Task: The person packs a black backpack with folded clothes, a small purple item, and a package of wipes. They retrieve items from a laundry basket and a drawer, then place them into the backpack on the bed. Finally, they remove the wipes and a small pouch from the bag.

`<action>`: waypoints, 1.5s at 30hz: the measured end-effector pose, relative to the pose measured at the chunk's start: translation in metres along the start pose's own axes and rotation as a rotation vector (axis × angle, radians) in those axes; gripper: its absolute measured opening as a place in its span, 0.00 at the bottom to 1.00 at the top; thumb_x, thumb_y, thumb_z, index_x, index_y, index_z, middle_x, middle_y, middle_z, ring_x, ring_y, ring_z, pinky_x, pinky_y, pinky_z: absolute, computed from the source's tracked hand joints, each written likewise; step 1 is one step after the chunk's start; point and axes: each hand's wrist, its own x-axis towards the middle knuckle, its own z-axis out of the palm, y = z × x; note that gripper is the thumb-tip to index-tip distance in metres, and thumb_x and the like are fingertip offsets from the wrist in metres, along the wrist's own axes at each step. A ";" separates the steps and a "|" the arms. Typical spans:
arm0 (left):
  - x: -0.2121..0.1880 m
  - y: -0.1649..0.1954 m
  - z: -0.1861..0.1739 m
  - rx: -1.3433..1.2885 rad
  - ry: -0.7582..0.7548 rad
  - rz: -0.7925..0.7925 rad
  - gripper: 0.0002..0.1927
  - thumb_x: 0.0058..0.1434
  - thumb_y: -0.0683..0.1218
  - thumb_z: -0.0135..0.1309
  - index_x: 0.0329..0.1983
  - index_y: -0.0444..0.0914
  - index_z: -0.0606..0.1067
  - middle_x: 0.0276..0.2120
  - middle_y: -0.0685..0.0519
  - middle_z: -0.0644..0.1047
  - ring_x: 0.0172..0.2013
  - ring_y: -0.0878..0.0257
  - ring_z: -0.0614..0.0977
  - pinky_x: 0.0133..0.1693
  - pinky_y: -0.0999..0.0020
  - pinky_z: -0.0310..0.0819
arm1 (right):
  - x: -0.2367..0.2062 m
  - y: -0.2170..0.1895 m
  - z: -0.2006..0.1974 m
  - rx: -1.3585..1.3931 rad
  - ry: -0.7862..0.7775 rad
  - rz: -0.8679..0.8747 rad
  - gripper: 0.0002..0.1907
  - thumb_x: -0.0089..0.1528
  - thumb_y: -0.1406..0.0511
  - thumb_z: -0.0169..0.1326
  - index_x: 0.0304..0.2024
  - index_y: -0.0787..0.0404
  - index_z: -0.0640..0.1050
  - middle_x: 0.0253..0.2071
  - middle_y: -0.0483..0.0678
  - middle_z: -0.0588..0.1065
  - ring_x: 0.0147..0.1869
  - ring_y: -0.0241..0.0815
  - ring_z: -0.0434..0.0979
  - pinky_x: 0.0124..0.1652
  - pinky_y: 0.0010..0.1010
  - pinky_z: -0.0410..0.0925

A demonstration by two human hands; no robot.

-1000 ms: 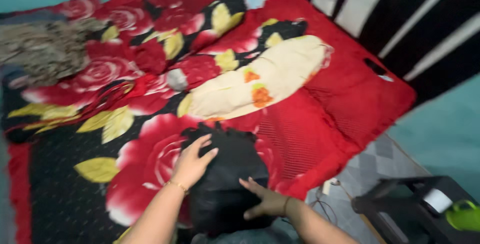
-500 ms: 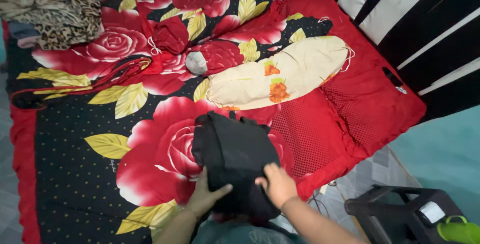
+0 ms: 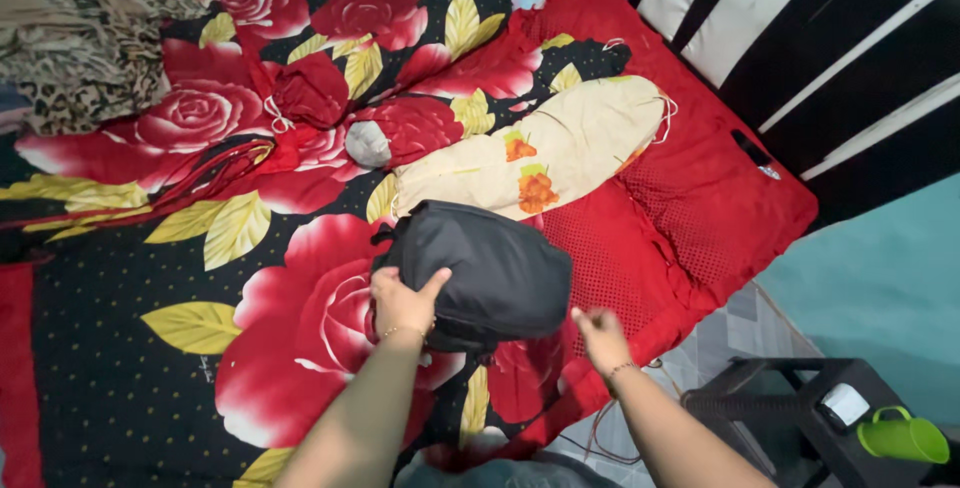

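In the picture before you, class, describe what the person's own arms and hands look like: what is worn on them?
Both forearms are bare, with no sleeves in view. The left hand has a thin gold-coloured bracelet at the wrist; the right hand has a thin beaded-looking bracelet. No gloves; rings cannot be made out.

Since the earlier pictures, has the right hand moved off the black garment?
Yes. The right hand has left the black garment and now sits to its right, over the red mattress.

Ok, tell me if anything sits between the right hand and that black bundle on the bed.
Nothing visible does. The right hand hovers just off the lower right edge of the black bundle, with only the red floral bedspread beneath the gap. The left hand already rests on the bundle.
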 end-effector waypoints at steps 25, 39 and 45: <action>0.001 -0.131 -0.200 -0.294 0.379 0.300 0.28 0.72 0.60 0.42 0.31 0.33 0.74 0.26 0.41 0.76 0.30 0.46 0.78 0.36 0.55 0.70 | -0.024 -0.164 0.173 -0.109 -0.568 -0.558 0.08 0.64 0.65 0.57 0.39 0.65 0.80 0.29 0.45 0.77 0.30 0.35 0.74 0.33 0.30 0.71; -0.094 -0.186 -0.292 0.078 0.241 -0.404 0.36 0.71 0.72 0.44 0.52 0.36 0.78 0.54 0.36 0.79 0.58 0.40 0.77 0.60 0.49 0.68 | -0.151 -0.152 0.233 -0.511 -0.683 -0.734 0.21 0.65 0.52 0.57 0.38 0.66 0.74 0.32 0.59 0.78 0.35 0.53 0.79 0.40 0.40 0.71; -0.117 -0.158 -0.275 0.072 0.669 -0.170 0.43 0.49 0.55 0.67 0.69 0.49 0.65 0.69 0.52 0.63 0.66 0.49 0.67 0.59 0.48 0.66 | -0.160 -0.121 0.189 -0.217 -0.424 -0.672 0.23 0.59 0.55 0.66 0.38 0.65 0.71 0.30 0.52 0.77 0.32 0.43 0.77 0.37 0.35 0.72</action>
